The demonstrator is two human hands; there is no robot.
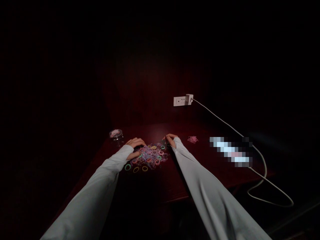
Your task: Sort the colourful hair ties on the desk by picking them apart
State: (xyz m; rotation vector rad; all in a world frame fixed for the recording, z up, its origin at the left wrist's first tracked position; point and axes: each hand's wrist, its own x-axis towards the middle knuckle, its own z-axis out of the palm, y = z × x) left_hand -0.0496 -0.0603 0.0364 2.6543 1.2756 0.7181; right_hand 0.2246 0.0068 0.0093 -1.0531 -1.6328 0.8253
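Observation:
A spread-out pile of small colourful elastic bands (pixel 151 154) lies on the dark red table (pixel 160 186), with thicker rings in green, yellow and pink around its near edge. My left hand (pixel 135 146) rests at the pile's left side, fingers apart and partly curved around it, the thumb touching the bands. Just beyond the right edge of the pile is my right hand (pixel 171 140), its fingers bent towards the pile; their tips are small and dim, so whether they hold anything cannot be made out.
A clear round container (pixel 116 135) stands at the back left. Right of my right hand lies a small heap of pink bands (pixel 192 139). A blurred bright object (pixel 230 151) is farther right. A white cable (pixel 220 118) runs from the wall socket (pixel 179 101) past the table's right edge.

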